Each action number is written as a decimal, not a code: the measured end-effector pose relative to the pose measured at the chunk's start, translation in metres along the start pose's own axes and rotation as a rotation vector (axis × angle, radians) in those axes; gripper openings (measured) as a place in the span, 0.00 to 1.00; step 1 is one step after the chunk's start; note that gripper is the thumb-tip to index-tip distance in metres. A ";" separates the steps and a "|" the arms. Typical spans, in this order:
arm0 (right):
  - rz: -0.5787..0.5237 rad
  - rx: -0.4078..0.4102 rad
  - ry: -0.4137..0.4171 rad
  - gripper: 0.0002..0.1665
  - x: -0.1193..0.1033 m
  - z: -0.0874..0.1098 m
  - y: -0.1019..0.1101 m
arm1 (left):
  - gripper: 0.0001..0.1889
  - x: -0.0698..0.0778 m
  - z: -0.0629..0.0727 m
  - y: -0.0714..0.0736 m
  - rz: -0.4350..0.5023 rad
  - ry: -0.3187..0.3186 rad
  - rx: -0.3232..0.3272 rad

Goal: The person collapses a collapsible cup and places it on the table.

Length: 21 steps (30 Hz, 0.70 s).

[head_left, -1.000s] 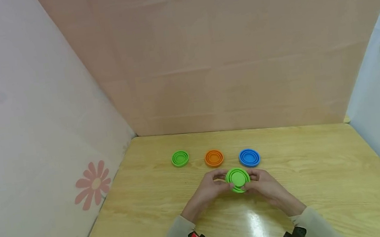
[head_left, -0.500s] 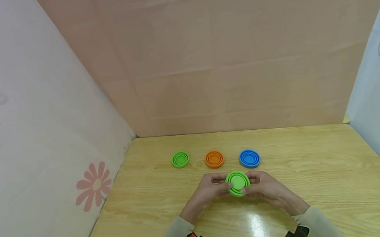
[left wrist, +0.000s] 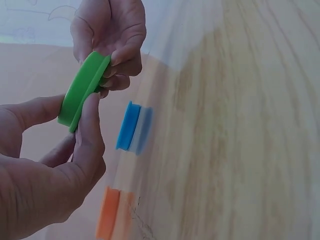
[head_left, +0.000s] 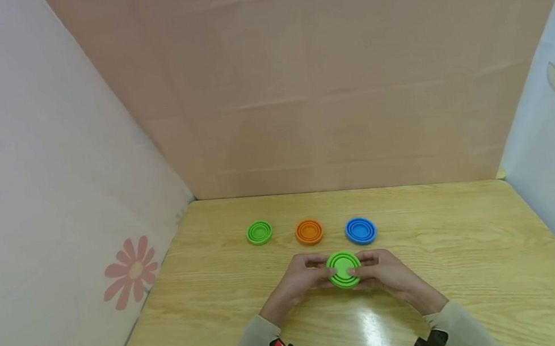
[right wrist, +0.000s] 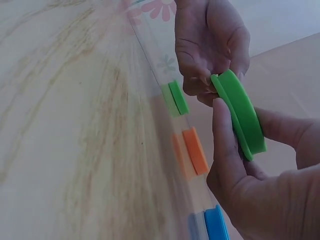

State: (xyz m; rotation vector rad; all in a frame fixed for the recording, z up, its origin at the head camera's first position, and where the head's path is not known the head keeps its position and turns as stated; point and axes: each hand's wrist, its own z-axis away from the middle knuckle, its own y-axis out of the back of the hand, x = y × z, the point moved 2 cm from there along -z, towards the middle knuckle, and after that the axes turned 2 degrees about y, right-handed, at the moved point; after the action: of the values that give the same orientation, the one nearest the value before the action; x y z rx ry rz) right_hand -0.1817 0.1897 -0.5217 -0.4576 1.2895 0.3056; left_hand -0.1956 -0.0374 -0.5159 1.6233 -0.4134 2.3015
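A round green collapsible cup (head_left: pixel 342 260), folded flat into concentric rings, is held above the table between both hands. My left hand (head_left: pixel 297 279) pinches its left side, thumb on the ringed face and fingers behind. From the right, my right hand (head_left: pixel 391 275) pinches it the same way, its thumb reaching toward the centre disc. Both wrist views show the cup edge-on; in the left wrist view the green cup (left wrist: pixel 82 92) appears as a thick disc with a protruding rim, gripped at opposite sides.
Beyond the hands, a smaller green cup (head_left: pixel 259 232), an orange cup (head_left: pixel 309 231) and a blue cup (head_left: pixel 360 231) lie flattened in a row on the wooden table (head_left: pixel 209 295). A brown back wall (head_left: pixel 297 79) and printed side walls enclose the table.
Both thumbs have shifted on the cup's face, the right one moving inward from the lower rim. The cup sits slightly lower in view. The three cups on the table stay put.
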 end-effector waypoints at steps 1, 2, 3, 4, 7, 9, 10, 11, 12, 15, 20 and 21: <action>0.003 0.005 0.001 0.26 0.000 0.000 0.000 | 0.17 -0.001 0.000 0.000 0.002 0.002 0.000; 0.005 0.009 0.003 0.27 -0.001 0.001 0.000 | 0.17 -0.001 -0.001 0.000 0.001 0.005 0.003; 0.007 0.012 0.003 0.27 -0.001 0.001 0.000 | 0.17 -0.001 -0.001 -0.001 0.001 0.006 0.002; 0.013 0.014 0.002 0.27 -0.001 0.001 0.000 | 0.16 -0.002 -0.002 -0.001 0.003 0.006 0.000; 0.041 -0.003 -0.001 0.27 -0.004 0.003 0.000 | 0.15 -0.004 -0.004 -0.002 0.011 0.004 0.000; 0.069 -0.024 0.001 0.29 -0.006 0.003 -0.001 | 0.15 -0.005 -0.004 0.000 0.017 0.003 -0.001; 0.086 -0.033 0.003 0.30 -0.008 0.004 -0.001 | 0.14 -0.006 -0.005 -0.001 0.021 0.000 0.001; 0.102 -0.040 0.007 0.31 -0.009 0.005 0.000 | 0.14 -0.007 -0.005 0.000 0.028 -0.003 0.002; 0.120 -0.037 0.009 0.33 -0.010 0.006 0.000 | 0.14 -0.007 -0.006 0.000 0.041 -0.001 -0.002; 0.184 -0.016 0.031 0.38 -0.012 0.007 -0.001 | 0.15 -0.009 -0.007 0.003 0.083 0.008 -0.009; 0.256 0.003 0.069 0.42 -0.015 0.010 -0.003 | 0.15 -0.010 -0.006 0.006 0.123 0.052 -0.004; 0.266 -0.001 0.076 0.43 -0.015 0.011 -0.003 | 0.15 -0.010 -0.005 0.006 0.123 0.059 -0.003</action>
State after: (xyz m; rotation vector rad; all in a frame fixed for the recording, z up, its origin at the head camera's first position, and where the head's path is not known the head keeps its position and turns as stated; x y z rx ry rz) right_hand -0.1745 0.1932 -0.5047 -0.3001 1.4272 0.5158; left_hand -0.1991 -0.0418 -0.5277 1.5647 -0.5158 2.4306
